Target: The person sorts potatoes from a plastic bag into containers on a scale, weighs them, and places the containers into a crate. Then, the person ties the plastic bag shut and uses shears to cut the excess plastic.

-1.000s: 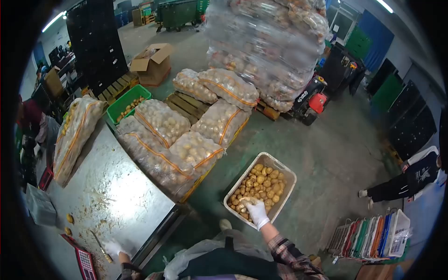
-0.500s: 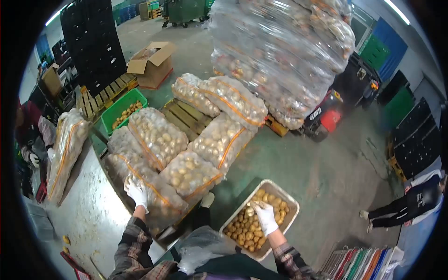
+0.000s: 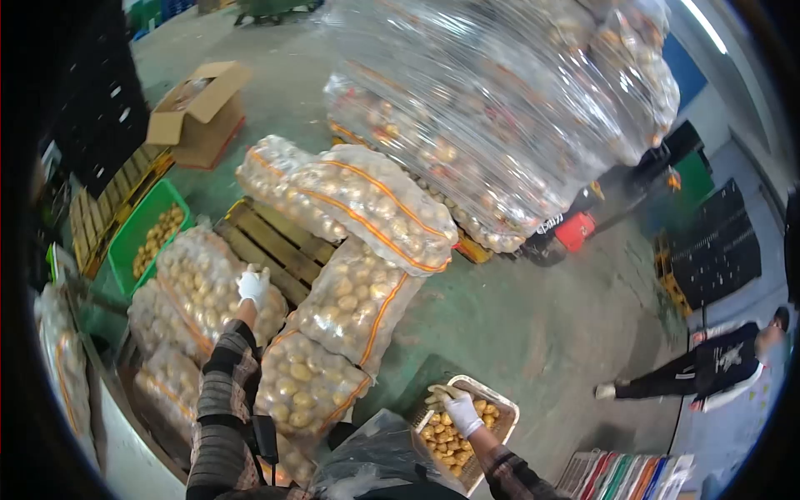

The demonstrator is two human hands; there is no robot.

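Note:
My left hand (image 3: 252, 286), in a white glove with stained fingertips, rests on a clear mesh sack of potatoes (image 3: 196, 271). Its fingers are spread over the sack. My right hand (image 3: 458, 411), gloved the same way, is above a pale crate (image 3: 510, 414) of loose potatoes (image 3: 446, 442). The fingers of that hand are stretched out and apart over the crate's far-left corner. Between my arms lies another full potato sack (image 3: 304, 383) with an orange stripe.
More sacks (image 3: 367, 204) lie on a wooden pallet (image 3: 271, 250). Behind them stands a wrapped stack of sacks (image 3: 467, 125). A green crate (image 3: 125, 242) of potatoes and a cardboard box (image 3: 200, 125) are at the left. A person (image 3: 708, 362) stands at the right.
My view has swung left and closer to the sacks. My left hand has moved from the near sack to one farther forward. My right hand has shifted to the crate's far-left corner, fingers now stretched.

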